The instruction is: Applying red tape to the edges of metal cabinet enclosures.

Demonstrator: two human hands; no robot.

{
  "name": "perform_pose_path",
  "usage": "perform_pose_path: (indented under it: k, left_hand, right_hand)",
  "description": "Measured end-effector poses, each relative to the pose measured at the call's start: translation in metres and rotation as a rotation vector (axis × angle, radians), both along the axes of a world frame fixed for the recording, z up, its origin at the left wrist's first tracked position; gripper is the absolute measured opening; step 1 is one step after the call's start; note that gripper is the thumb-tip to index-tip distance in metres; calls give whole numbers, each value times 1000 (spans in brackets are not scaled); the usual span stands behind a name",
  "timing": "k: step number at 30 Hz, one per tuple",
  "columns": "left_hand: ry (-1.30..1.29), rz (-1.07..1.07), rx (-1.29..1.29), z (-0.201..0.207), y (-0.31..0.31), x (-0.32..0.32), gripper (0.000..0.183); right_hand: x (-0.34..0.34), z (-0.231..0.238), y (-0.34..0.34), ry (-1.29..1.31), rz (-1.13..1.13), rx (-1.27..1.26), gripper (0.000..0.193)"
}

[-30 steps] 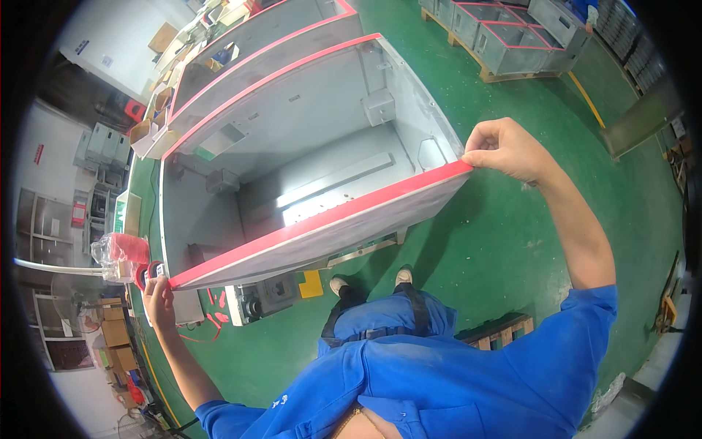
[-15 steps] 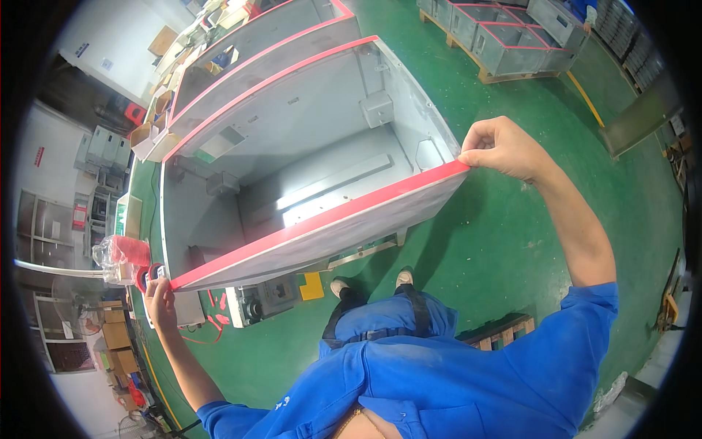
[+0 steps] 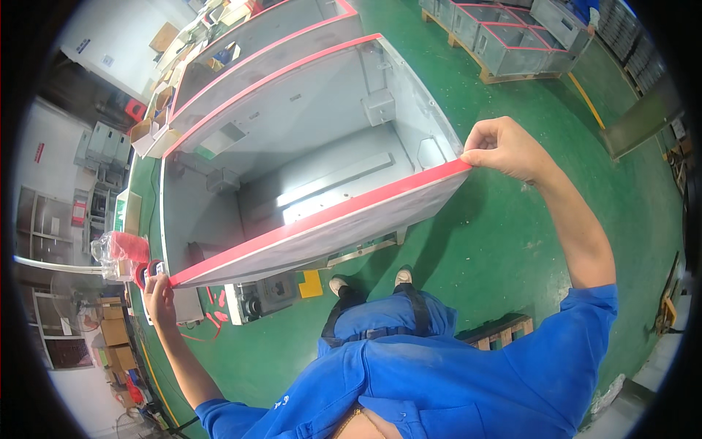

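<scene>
A large grey open-topped metal box [image 3: 365,228] stands in front of me, its near rim running from lower left up to the right. Along that rim a strip of red tape [image 3: 322,219] stretches between my hands. At the right corner my right hand [image 3: 504,150] is closed, thumb and forefinger pinching the tape's end against the edge. My left hand [image 3: 159,296] is closed at the left corner, gripping the tape beside a red tape roll [image 3: 143,274]. Whether the fingers also hold that roll is hard to make out.
Behind stands another grey box [image 3: 256,45] with a red-edged rim. Farther right, several similar boxes [image 3: 504,51] rest on a pallet. Red tape rolls in clear plastic [image 3: 130,247] sit at the left. Below the near wall lie red scraps [image 3: 221,298] and a yellow piece [image 3: 311,284].
My left hand has shifted very slightly, and the tape roll beside it has turned a little. The right hand stays at its corner.
</scene>
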State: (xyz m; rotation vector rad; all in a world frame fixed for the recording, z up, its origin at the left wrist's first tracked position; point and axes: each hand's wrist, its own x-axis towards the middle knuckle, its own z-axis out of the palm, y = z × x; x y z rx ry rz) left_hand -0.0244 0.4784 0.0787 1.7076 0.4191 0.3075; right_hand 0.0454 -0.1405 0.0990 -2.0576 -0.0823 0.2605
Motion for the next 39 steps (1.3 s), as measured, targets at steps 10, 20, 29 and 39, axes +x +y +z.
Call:
perform_pose_path:
  k: [10,20,29,39]
  left_hand:
    - [-9,38,49,2,-4,-4,8]
    - [-6,12,-20,0,-3,-2,10]
    - [-26,55,-33,2,10,-5,9]
    - [-19,-30,-37,-4,14,-1,6]
  right_hand:
    - [0,-5,0,-97,45,-83,14]
    - [-7,-4,1,-17,-59,-2,18]
    - [-4,-12,-1,189,-114,121,25]
    - [-8,-16,-4,211,-179,223,25]
